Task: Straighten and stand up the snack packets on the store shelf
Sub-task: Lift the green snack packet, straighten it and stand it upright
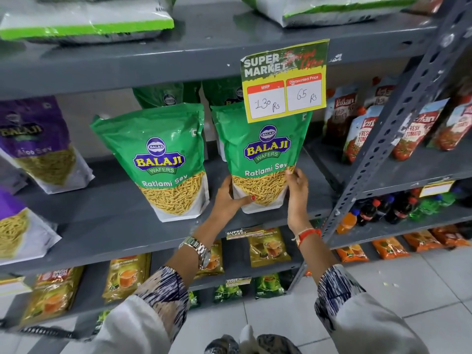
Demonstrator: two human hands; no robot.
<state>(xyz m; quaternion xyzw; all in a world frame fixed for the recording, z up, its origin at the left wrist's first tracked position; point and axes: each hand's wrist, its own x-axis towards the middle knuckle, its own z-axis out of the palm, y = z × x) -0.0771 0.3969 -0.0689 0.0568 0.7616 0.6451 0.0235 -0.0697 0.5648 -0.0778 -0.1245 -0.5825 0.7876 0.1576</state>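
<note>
Nearest, two patterned sleeves reach up toward the grey shelf (115,226), the left wrist wearing a metal watch (200,250) and the right a red thread band (307,235). The left hand (228,198) cups the lower left edge of the right-hand green Ratlami Sev packet (261,159), thumb across its front near the base; the right hand (297,192) presses flat along its lower right edge, fingertips up by the printed name. So both hands hold this one packet, which stands upright on the shelf near the right end, its top partly covered by a yellow price card (284,81) hanging from the shelf above. Just left of it, a second green packet (159,159) stands apart, leaning slightly leftward. Behind both, more green packets (168,94) show at the back. Further left, purple Aloo Sev packets (38,141) lie tilted. On the neighbouring rack at right stand tomato sauce pouches (362,131).
</note>
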